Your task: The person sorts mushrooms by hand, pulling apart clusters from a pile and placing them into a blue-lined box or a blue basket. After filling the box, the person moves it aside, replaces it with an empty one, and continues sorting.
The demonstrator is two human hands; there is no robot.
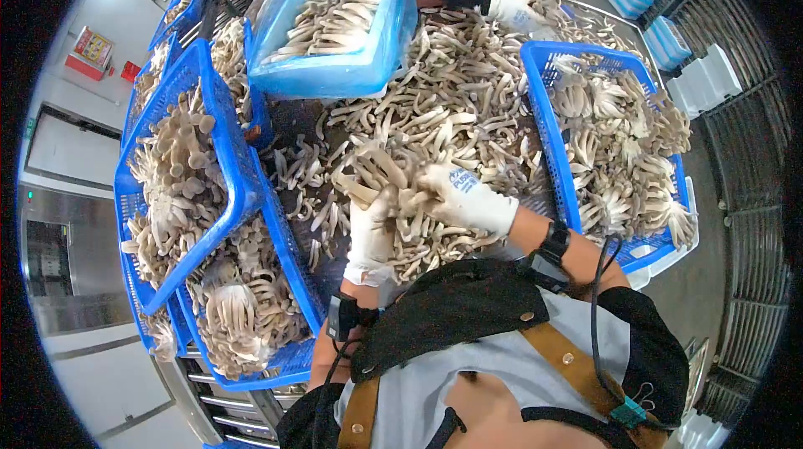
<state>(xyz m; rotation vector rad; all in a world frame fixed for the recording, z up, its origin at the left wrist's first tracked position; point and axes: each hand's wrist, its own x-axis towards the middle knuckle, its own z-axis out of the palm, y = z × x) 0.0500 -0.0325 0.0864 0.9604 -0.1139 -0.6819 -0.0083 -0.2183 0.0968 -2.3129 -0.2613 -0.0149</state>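
Note:
In a white glove, my left hand [370, 231] is closed round the base of a mushroom cluster [381, 171] above the table. My right hand [468, 198], also in a white glove, has its fingers bent against the right side of that cluster. Beneath and beyond both hands spreads a heap of loose mushrooms [464, 72]. Behind the heap, on the left, a blue lined box [335, 76] holds mushrooms laid in rows. The fingertips of both hands are partly hidden by the mushrooms.
Blue baskets [242, 206] of mushroom clusters are stacked at the left. Another blue basket [562, 169] of clusters stands at the right. Across the table, a co-worker's gloved hand [514, 14] touches mushrooms. White boxes [707, 81] stand on the floor at the right.

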